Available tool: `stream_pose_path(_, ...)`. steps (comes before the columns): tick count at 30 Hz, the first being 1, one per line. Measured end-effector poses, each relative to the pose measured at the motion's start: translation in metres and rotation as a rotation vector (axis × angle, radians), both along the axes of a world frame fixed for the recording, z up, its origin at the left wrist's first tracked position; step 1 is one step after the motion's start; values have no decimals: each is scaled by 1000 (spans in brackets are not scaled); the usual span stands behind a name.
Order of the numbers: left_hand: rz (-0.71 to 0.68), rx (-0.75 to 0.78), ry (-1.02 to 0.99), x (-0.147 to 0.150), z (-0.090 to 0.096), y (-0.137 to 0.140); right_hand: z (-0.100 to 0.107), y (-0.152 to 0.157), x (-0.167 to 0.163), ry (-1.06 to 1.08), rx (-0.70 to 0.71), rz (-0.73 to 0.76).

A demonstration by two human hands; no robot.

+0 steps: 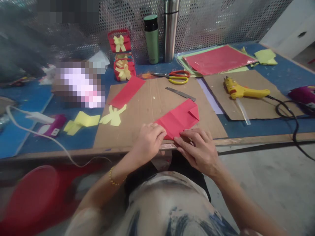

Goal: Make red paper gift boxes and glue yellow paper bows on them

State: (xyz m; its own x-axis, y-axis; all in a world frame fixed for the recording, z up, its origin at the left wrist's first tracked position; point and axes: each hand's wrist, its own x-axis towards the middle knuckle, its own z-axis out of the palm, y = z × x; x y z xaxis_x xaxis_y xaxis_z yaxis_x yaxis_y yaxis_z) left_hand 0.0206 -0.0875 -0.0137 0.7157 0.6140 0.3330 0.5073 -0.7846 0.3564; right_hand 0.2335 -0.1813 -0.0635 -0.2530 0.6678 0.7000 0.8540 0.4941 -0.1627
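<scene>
A creased piece of red paper (177,118) lies on the cardboard sheet (137,124) near the table's front edge, its far right end folded at the corners. My left hand (150,139) pinches its near left edge, fingers curled. At the near right edge, my right hand (198,147) presses the paper between thumb and fingers. Just beyond the paper is a metal blade (180,93). A flat red paper strip (128,91) and a yellow paper bow (113,115) rest at the cardboard's left side.
Scissors (176,77) lie behind the blade. A yellow glue gun (246,91) with a black cord sits on more cardboard at right. Two bottles (152,42) and small red paper boxes with bows (124,68) stand at the back. A red stool (36,190) is below left.
</scene>
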Motion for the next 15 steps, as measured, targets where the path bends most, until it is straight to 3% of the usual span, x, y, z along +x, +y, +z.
stream_pose_path(7,63,4,107,11,1,4,2,-1,0,5,11,11)
stream_pose_path(15,78,149,180,15,-4,2,1,-1,-3,15,20,3)
